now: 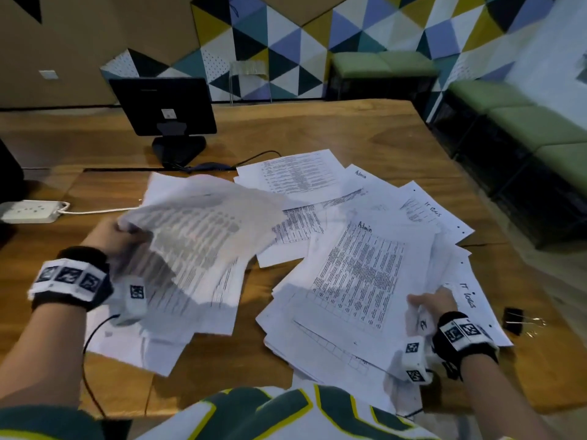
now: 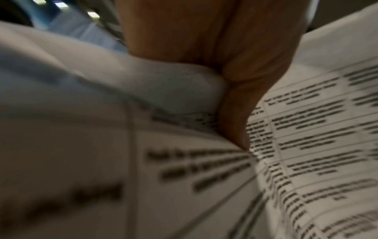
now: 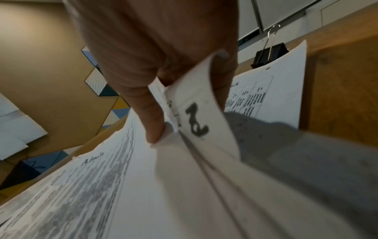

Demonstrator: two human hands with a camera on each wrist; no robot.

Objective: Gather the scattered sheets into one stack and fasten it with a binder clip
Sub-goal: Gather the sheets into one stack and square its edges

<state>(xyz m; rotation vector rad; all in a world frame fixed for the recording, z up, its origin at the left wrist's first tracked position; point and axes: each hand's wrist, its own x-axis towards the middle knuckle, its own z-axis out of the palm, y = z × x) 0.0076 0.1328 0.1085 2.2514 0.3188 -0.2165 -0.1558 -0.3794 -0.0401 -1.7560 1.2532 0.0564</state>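
Note:
Printed white sheets lie scattered over the wooden table (image 1: 317, 128). My left hand (image 1: 119, 231) grips a blurred bundle of sheets (image 1: 197, 236) lifted off the left pile; in the left wrist view the fingers (image 2: 235, 80) are curled over the sheets (image 2: 306, 145). My right hand (image 1: 427, 303) pinches the near right edge of the right pile of sheets (image 1: 359, 281), topped by a page marked "Admin". The right wrist view shows the thumb (image 3: 151, 113) pressing bent sheet corners (image 3: 194, 113). A black binder clip (image 1: 514, 320) (image 3: 270, 53) lies on the table just right of that pile.
A black monitor (image 1: 165, 106) stands at the back left with its cable running behind the sheets. A white power strip (image 1: 30, 211) lies at the left edge. Green benches (image 1: 524, 128) stand beyond the table's right side. A thin black cable (image 1: 92, 344) runs near my left forearm.

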